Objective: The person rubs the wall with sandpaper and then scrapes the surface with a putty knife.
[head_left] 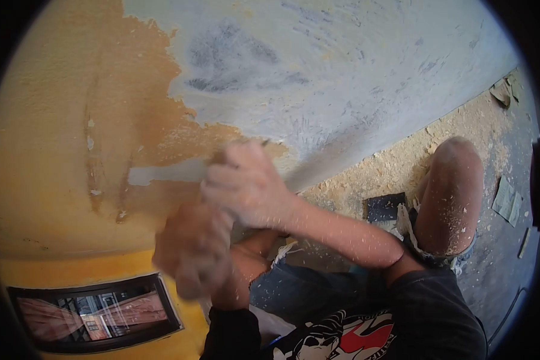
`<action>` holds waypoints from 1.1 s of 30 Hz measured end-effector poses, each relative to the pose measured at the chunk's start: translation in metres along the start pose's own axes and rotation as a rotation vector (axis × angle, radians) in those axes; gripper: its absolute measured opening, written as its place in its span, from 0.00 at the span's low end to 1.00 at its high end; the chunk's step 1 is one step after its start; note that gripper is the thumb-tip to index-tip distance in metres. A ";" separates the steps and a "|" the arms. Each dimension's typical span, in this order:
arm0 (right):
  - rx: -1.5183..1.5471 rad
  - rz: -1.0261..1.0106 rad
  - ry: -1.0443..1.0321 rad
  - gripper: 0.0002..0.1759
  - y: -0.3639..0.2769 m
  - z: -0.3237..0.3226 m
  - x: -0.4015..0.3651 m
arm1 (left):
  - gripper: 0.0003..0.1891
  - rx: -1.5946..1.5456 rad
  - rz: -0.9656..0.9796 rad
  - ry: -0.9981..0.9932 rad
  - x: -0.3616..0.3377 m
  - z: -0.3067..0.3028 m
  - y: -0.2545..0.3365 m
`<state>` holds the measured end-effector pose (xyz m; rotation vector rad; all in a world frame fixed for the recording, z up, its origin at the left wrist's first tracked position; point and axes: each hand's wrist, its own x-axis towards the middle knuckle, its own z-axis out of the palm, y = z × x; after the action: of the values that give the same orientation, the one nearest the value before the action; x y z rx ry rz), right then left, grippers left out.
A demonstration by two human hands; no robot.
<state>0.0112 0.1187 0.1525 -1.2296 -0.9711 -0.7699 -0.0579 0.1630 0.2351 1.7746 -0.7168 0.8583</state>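
My right hand (pixel 246 183) is closed in a fist close to the wall (pixel 342 78), at the border between orange paint and the bare grey-white surface. Just below and to its left, my left hand (pixel 192 252) is curled too and smeared by motion. Both hands seem wrapped round one thing in line between them, but the fingers and the blur hide what it is. A small dark edge shows by the right knuckles. Ragged orange paint (pixel 156 132) and a scuffed dark patch (pixel 231 57) mark the wall around them.
Pale paint flakes (pixel 360 174) litter the floor along the wall's foot, with a dark square piece (pixel 385 207) and a greenish sheet (pixel 507 201) among them. My bent knee (pixel 453 186) rises at right. A framed opening with pinkish curtains (pixel 96 315) is at lower left.
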 end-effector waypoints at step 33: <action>-0.035 0.114 0.011 0.07 0.023 0.011 -0.043 | 0.26 0.029 -0.172 -0.112 -0.032 -0.010 -0.036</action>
<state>0.0121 0.1325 0.1051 -1.2987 -0.8743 -0.7057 -0.0498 0.1872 0.1930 1.8911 -0.6156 0.6612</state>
